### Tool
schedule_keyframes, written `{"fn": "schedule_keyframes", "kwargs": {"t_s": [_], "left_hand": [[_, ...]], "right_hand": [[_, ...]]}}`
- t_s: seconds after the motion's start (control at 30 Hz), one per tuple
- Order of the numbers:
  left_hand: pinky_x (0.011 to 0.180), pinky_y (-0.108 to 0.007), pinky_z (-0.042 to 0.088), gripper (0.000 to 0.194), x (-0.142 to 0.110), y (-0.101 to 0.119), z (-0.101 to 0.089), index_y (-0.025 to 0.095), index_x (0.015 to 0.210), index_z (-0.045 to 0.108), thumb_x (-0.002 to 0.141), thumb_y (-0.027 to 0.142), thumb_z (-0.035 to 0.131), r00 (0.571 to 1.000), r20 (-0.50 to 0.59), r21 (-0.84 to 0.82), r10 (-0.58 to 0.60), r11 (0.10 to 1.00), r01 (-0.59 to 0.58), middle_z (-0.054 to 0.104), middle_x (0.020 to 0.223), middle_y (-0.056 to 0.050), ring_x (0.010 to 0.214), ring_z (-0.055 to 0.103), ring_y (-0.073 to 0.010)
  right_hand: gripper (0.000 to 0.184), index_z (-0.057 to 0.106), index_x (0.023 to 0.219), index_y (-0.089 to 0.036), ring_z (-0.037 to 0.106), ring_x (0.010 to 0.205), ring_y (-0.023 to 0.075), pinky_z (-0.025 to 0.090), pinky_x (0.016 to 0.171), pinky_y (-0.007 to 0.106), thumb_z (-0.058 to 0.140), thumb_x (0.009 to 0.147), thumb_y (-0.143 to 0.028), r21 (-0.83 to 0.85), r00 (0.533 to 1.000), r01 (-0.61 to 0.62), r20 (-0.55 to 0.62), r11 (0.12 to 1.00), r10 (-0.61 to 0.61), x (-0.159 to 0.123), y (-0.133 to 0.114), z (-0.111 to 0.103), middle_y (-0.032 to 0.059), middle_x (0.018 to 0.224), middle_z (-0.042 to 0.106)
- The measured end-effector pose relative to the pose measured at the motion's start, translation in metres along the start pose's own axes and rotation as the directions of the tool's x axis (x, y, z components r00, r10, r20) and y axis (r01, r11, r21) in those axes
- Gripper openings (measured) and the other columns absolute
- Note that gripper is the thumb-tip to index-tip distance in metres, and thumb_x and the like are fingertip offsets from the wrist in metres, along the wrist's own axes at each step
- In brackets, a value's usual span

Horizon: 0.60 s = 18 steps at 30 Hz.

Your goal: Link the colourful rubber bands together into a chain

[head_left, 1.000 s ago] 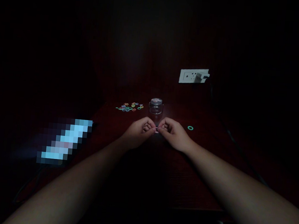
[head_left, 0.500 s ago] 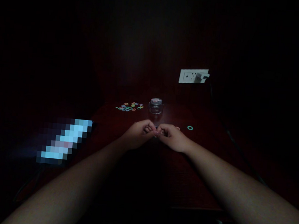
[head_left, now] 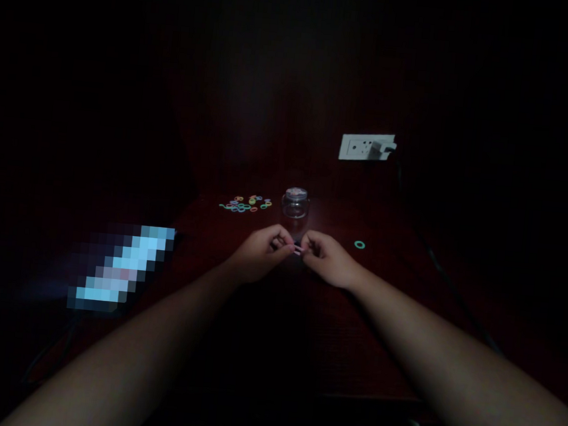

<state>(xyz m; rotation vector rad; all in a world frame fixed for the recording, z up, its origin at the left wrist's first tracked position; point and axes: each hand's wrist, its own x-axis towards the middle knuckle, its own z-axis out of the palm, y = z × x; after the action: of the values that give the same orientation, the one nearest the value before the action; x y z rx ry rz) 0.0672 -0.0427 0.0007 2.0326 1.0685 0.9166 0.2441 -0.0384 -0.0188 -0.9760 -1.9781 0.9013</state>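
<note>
A small pale pink hair tie (head_left: 297,248) is stretched between my two hands over the dark red table. My left hand (head_left: 264,254) pinches one end of it between thumb and fingers. The other end sits in the closed fingertips of my right hand (head_left: 327,260). Just behind the hands stands a clear jar (head_left: 295,207) with its lid on. To the right of my right hand a green hair tie (head_left: 359,245) lies flat on the table.
Several coloured hair ties (head_left: 245,204) lie scattered left of the jar. A lit, blurred-out screen (head_left: 125,268) is at the left. On the back wall is a socket plate (head_left: 355,147) with a plugged-in charger (head_left: 383,147), its cable running down the right side.
My hands have drawn slightly apart, and the pink hair tie now shows between them. An orange-pink bit that peeked out behind my right hand is no longer visible.
</note>
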Motion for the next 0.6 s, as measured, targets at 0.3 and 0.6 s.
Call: {"fn": "schedule_keyframes", "kwargs": {"t_s": [0.3, 0.6], "left_hand": [[0.053, -0.018, 0.037, 0.017, 0.0011, -0.0027, 0.0027, 0.013, 0.083, 0.053, 0.077, 0.028, 0.053, 0.999, 0.038, -0.063, 0.005, 0.998, -0.002, 0.053, 0.070, 0.000, 0.060, 0.045, -0.0075], [0.054, -0.019, 0.038, 0.017, 0.0024, -0.0076, 0.0054, 0.014, 0.085, 0.053, 0.077, 0.029, 0.054, 0.999, 0.032, -0.138, 0.026, 0.990, -0.022, 0.054, 0.072, 0.000, 0.061, 0.046, -0.0072]], "right_hand": [[0.008, 0.042, 0.069, -0.018, 0.035, 0.049, 0.0069, 0.027, 0.047, 0.020, 0.050, 0.068, -0.017, 0.036, 0.996, 0.017, -0.088, 0.999, -0.014, 0.0008, -0.0020, -0.0021, -0.0055, 0.056, 0.040], [0.010, 0.047, 0.074, -0.016, 0.036, 0.049, 0.0068, 0.027, 0.046, 0.020, 0.053, 0.072, -0.024, 0.069, 0.995, 0.024, -0.103, 0.997, -0.017, 0.0003, -0.0065, -0.0008, -0.0049, 0.056, 0.042]]}}
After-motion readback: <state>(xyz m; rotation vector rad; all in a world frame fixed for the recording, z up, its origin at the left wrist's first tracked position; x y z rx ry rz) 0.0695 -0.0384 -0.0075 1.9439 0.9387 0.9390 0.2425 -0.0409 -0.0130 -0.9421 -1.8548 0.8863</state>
